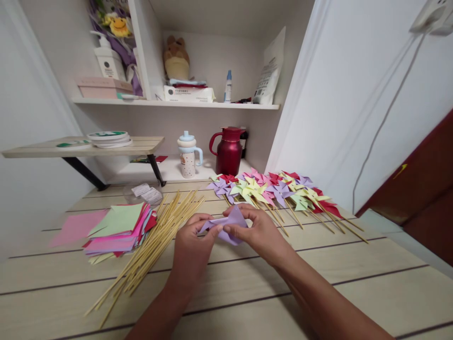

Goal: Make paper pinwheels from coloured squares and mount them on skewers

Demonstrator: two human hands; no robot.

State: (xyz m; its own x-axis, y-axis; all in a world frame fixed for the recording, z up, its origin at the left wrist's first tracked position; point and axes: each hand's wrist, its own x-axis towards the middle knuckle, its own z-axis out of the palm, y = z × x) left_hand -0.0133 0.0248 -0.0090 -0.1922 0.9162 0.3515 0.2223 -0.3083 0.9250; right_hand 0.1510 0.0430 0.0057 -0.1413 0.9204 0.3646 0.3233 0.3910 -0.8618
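Note:
My left hand (193,245) and my right hand (256,231) both pinch a folded purple paper piece (230,222) just above the wooden table (354,283). The paper sits between my fingertips, its corners bent toward the middle. A heap of thin wooden sticks (155,241) lies directly left of my left hand. Beyond my right hand lies a row of finished paper pinwheels on sticks (279,191) in purple, yellow, red and pink.
A stack of coloured paper squares (116,229) lies at the left. At the back stand a dark red jug (228,151) and a spouted cup (188,156). A low side shelf (81,148) carries plates. A white wall (354,104) closes the right.

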